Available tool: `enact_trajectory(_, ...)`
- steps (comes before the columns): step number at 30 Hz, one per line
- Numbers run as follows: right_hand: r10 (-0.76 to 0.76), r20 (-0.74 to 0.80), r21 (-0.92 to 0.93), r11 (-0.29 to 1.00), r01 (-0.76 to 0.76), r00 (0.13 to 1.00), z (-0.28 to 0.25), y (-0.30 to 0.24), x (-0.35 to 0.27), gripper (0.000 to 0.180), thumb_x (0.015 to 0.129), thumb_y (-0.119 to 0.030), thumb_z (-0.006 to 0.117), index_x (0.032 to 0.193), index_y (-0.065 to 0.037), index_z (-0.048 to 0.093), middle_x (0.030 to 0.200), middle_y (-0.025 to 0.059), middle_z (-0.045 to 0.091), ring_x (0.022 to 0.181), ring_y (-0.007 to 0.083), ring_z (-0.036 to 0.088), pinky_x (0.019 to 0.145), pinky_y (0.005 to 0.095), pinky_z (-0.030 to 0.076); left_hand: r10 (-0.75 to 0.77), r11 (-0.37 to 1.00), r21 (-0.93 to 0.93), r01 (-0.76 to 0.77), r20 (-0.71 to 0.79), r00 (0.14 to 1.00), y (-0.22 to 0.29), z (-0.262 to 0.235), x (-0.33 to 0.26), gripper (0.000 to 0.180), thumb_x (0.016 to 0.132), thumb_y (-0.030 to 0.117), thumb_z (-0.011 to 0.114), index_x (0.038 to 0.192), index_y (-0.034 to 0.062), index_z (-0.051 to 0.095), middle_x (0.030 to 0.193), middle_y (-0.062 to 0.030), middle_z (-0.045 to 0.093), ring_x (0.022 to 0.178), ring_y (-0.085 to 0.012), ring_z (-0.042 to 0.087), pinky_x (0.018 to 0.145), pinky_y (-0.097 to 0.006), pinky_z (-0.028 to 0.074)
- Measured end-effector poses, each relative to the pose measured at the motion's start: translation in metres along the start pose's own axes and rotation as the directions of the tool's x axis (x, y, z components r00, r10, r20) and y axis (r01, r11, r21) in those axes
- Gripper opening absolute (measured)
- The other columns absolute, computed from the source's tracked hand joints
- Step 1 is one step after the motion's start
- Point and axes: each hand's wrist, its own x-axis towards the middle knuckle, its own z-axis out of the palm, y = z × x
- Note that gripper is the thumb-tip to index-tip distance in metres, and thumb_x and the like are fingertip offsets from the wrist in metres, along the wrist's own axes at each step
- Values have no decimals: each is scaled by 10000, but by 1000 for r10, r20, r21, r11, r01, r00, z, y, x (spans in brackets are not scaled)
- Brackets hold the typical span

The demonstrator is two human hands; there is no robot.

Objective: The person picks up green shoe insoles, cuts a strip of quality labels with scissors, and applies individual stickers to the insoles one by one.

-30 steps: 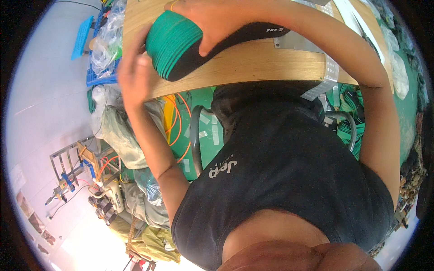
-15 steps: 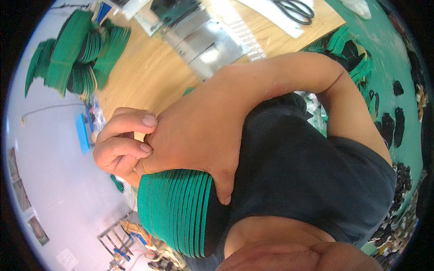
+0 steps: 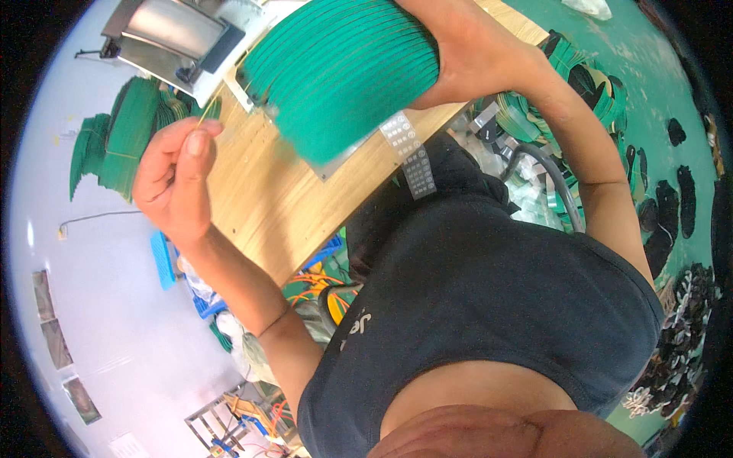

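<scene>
My right hand point(image 3: 481, 57) grips one end of a thick stack of green insoles point(image 3: 343, 80), its fingers partly hidden at the top edge. The stack is held over the wooden table point(image 3: 259, 202), its many layered edges showing. To the left, my left hand point(image 3: 177, 172) is raised with thumb and forefinger pinched together on a thin yellow rubber band point(image 3: 208, 111). That hand is apart from the stack. Just beyond it are bundled green insoles point(image 3: 130, 141), one bundle tied round with a thin band.
A metal machine point(image 3: 172, 38) stands at the far left of the table. A printed clear strip point(image 3: 412, 156) hangs over the near table edge. More green bundles point(image 3: 588, 95) lie on the right, with black insoles point(image 3: 666, 217) on the green floor. A blue bin point(image 3: 163, 259) is at left.
My hands have separated. The stack has moved from against my chest up and away over the table in my right hand, while my left hand has drawn left with the rubber band.
</scene>
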Motion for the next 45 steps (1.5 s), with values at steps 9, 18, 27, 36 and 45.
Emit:
enact_trajectory(9,603,-162,241,792,-561,781,-7,12,-32,1000,606,-403,892,1356,61,423,1279,228,538,1207,316,520,1033,382,408,348,880,222,-421,302,887,24,126,2,114,788,5,681,900,20,667,716,-81,640,602,-207,591,548,-312,443)
enact_trajectory(18,571,-374,836,549,-1,731,-12,-17,-1,710,776,-317,816,1289,41,481,1132,119,609,1013,176,592,886,291,484,323,946,53,-319,-188,928,-52,169,-12,744,721,115,809,1351,8,428,1088,-128,608,997,-227,612,953,-361,456)
enact_trajectory(27,229,-635,203,971,-127,738,15,22,-11,586,996,-424,445,1361,34,455,1298,188,556,1183,274,535,1011,338,402,-75,741,-670,-28,-124,989,-41,179,20,816,708,43,770,1392,10,327,1186,-139,573,1030,-216,608,917,-343,509)
enact_trajectory(36,538,-241,742,639,-204,808,42,15,-75,964,796,-468,723,1454,44,239,1350,250,467,1264,301,478,1049,372,409,-79,979,-186,80,13,997,-43,169,26,824,689,83,788,1403,-44,397,1250,-153,565,1101,-230,567,1000,-337,423)
enact_trajectory(45,749,-568,776,351,524,340,3,33,-48,546,717,-131,798,1166,61,555,1012,150,685,890,250,690,826,359,569,9,999,42,-23,312,950,-14,229,55,626,1004,343,424,1491,-19,271,1405,-200,436,1269,-244,432,1076,-353,319)
